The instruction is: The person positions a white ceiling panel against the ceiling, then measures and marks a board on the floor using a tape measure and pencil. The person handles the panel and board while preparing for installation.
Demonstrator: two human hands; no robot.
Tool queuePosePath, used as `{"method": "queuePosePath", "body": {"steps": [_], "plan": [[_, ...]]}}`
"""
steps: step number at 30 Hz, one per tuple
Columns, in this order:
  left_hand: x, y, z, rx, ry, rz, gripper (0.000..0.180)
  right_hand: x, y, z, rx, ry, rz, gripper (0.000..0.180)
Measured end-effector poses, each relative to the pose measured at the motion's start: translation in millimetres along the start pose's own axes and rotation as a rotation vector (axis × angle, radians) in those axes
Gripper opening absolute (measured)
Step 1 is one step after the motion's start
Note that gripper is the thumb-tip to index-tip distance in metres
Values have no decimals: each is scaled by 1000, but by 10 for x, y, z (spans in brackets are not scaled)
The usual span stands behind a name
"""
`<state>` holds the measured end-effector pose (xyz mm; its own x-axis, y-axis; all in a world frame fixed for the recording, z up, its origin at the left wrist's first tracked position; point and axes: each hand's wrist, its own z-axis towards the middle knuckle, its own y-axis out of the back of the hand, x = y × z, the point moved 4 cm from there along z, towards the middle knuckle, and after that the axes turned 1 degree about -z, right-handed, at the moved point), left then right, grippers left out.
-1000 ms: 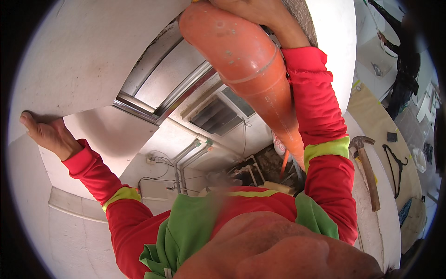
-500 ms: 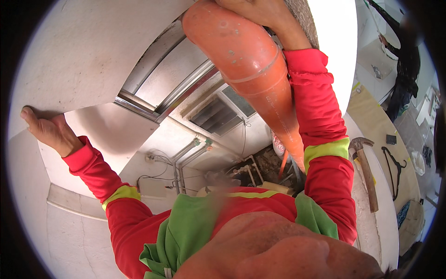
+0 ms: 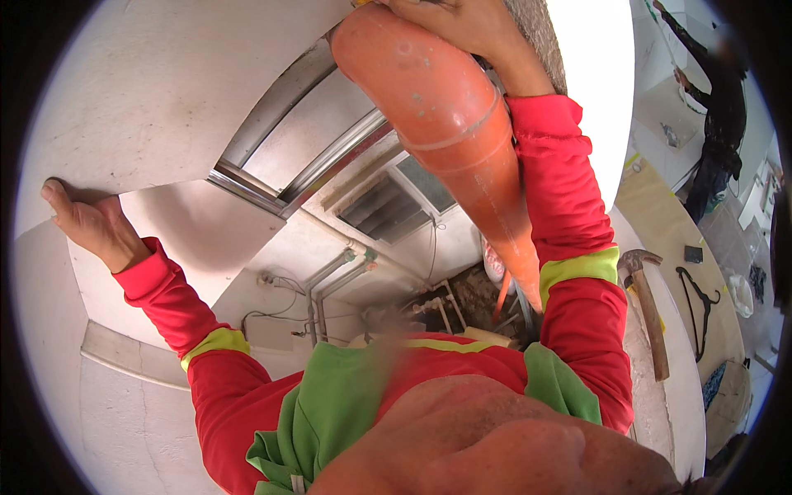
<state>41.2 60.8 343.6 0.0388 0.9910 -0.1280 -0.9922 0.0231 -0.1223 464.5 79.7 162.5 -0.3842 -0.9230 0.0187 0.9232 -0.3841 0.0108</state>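
Observation:
My left hand (image 3: 95, 227) is at the edge of a large white board (image 3: 157, 99) on the left. Its thumb lies against the board's face, and its fingers are hidden behind the edge. At the top, my right hand (image 3: 466, 29) is bent over the elbow of a thick orange pipe (image 3: 429, 91). Its fingertips run out at the upper edge, where a small yellow bit of something (image 3: 360, 3) shows beside them. What that is, I cannot make out. Metal channels (image 3: 318, 169) run between the board and the pipe.
A hammer (image 3: 648, 318) lies on the white ledge to my right. Below it are a black hanger (image 3: 700, 313) and a small dark block (image 3: 694, 254). A co-worker in dark clothes (image 3: 716, 124) holds a long pole at the far right. Grey conduits (image 3: 330, 272) and loose wires are on the wall below.
The view has shifted slightly against the pipe and channels. A yellow bit now shows at my right fingertips. My left hand keeps its place on the board. The co-worker's arms have moved a little.

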Motion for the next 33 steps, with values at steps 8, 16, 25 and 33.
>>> {"method": "queuePosePath", "body": {"steps": [8,16,25,33], "plan": [[22,51,10,-5,-11,0,26,-11,-13,26,25,14,46,22],[47,122,83,8,-42,48,29,32,1,5,-53,46,48,19],[0,14,-10,10,-9,25,32,-15,-6,-13,-62,63,82,13],[-21,-9,-38,29,-25,12,27,-51,-52,-7,16,-88,132,15]]}}
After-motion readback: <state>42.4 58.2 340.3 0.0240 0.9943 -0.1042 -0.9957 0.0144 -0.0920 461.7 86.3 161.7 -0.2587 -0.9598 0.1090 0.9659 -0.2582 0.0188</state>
